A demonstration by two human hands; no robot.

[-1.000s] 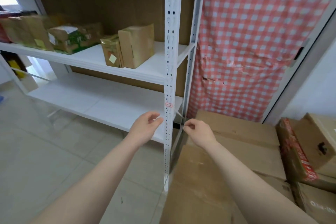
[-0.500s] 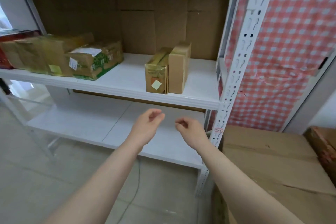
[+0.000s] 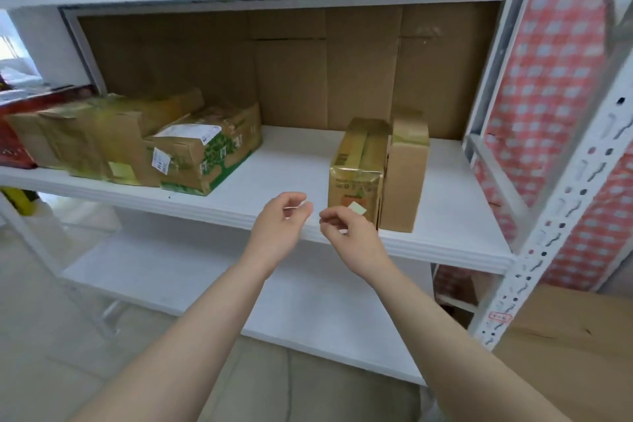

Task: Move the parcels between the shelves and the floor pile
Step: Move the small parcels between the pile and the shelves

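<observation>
- Left grip and right grip — loosely curled, empty — hover at the shelf edge, likely readying a two-handed lift.
- Gold parcel stands at the right grip's 12 o'clock — box against its 3 o'clock side.

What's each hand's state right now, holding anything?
Left hand: open, fingers loosely curled, holding nothing.
Right hand: open, loosely curled, holding nothing; it is in front of the gold-taped parcel, contact cannot be told.

A glossy tape-wrapped parcel stands beside a matt cardboard box on a smooth white shelf, framed by painted perforated metal uprights and checked cloth.
</observation>
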